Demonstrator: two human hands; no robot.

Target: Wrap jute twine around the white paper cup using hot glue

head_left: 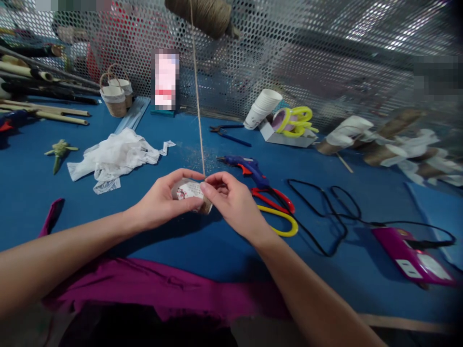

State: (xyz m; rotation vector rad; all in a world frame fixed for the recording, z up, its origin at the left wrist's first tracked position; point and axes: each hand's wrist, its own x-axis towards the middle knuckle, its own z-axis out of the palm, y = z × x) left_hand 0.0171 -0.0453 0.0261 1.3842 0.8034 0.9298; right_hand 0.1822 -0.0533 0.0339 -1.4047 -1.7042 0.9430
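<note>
Low over the blue table, my left hand (161, 200) is wrapped round a small printed paper cup (190, 189) lying on its side. Brown twine covers the cup's right end. My right hand (231, 200) pinches at that end, where a strand of twine (198, 106) comes down taut from a large twine spool (208, 17) above. Just beyond my right hand lies a blue glue gun (249, 168) with a red trigger. Scissors with red and yellow handles (285, 225) rest beside my right wrist.
White lace (119, 156) is heaped at left, near a small green woven figure (61, 153). Twine-wrapped baskets (115, 102), a phone (165, 79), pliers (231, 135) and stacked paper cups (263, 108) stand or lie along the back. A black cord (336, 217) runs to a magenta power strip (412, 255).
</note>
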